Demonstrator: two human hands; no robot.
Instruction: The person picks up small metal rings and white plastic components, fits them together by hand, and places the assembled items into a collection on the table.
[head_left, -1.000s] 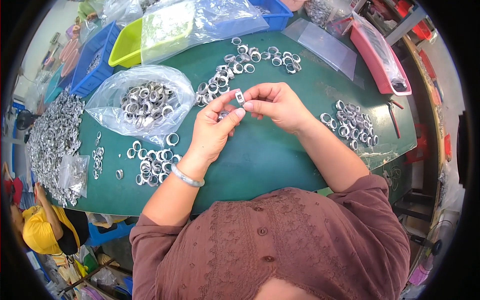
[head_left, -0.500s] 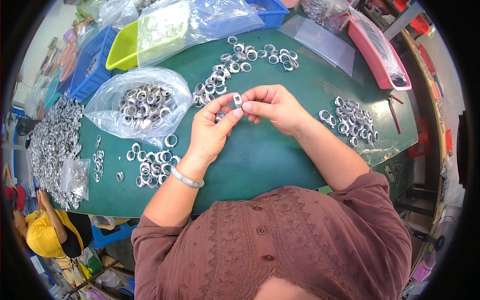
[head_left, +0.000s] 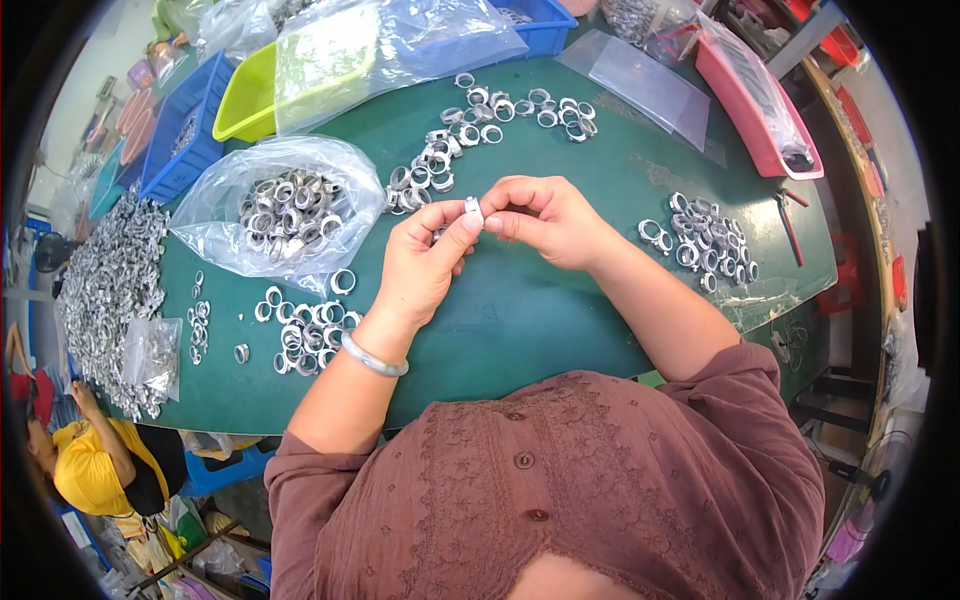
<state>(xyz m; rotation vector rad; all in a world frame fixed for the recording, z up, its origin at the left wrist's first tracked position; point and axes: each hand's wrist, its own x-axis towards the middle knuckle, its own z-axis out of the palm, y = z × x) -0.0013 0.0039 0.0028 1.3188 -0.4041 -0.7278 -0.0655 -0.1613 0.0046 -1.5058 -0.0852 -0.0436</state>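
My left hand (head_left: 423, 264) and my right hand (head_left: 548, 219) meet over the middle of the green table (head_left: 560, 320), both pinching one small silver metal ring (head_left: 473, 208) between thumb and fingertips. A silver bangle (head_left: 371, 357) circles my left wrist. Loose rings lie in a cluster (head_left: 300, 330) left of my left hand, another group (head_left: 700, 245) right of my right forearm, and more (head_left: 480, 120) beyond my hands.
A clear plastic bag of rings (head_left: 275, 215) lies at the left. Blue (head_left: 185, 130), yellow-green (head_left: 255, 95) and red (head_left: 760, 100) trays line the far edge, with flat plastic bags (head_left: 640, 85). A big heap of rings (head_left: 105, 290) covers the left end. A person in yellow (head_left: 95, 465) sits lower left.
Both hands stay together on the ring with only slight finger movement; nothing else on the table has shifted.
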